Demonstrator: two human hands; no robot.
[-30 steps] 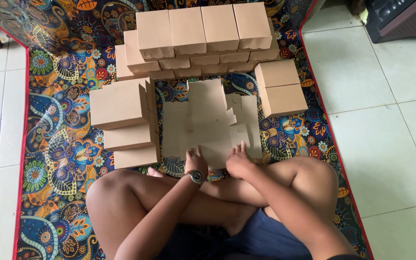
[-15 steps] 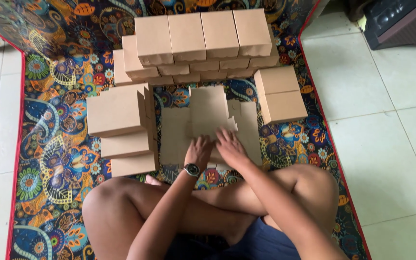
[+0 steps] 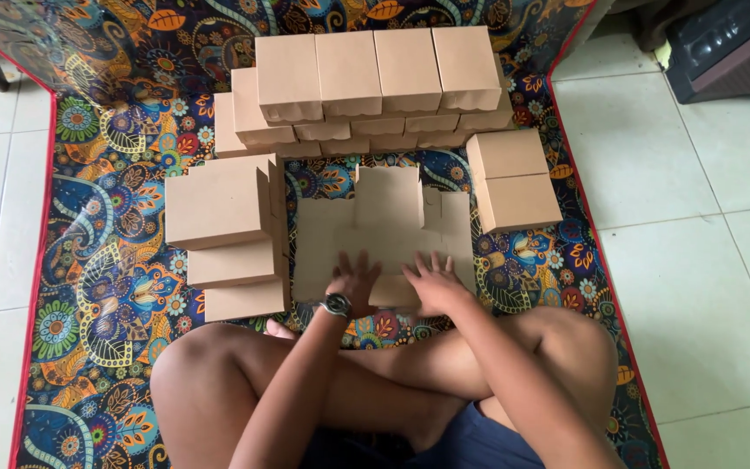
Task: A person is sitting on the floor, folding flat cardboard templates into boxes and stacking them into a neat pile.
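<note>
Person sits cross-legged on a patterned mat [image 3: 106,287] laid over a tiled floor [image 3: 705,217]. Flat cardboard sheet [image 3: 384,230], unfolded box blank w/ flaps spread, lies on the mat directly in front of the knees, centre of view. Left hand [image 3: 353,282], wristwatch [image 3: 336,305] on the wrist, rests palm-down on the near edge of the sheet; grip is spread flat, fingers apart, nothing clasped. Right hand [image 3: 431,282] lies just beside it, also palm-down on the sheet's near edge; fingers splayed, pressing, nothing clasped. Hands near each other, not touching. Containers: all boxes in view are closed, so contents cannot be told. Back row of boxes [image 3: 375,74], approx. four across on top w/ more stacked beneath, stands at the far end of the mat. Left stack of boxes [image 3: 223,234], three tiers visible, stands just beside the sheet's left edge. Two boxes [image 3: 514,178] sit to the right of the sheet, one behind the other, touching. Dark case [image 3: 731,43] sits on the floor, top right, well apart.
</note>
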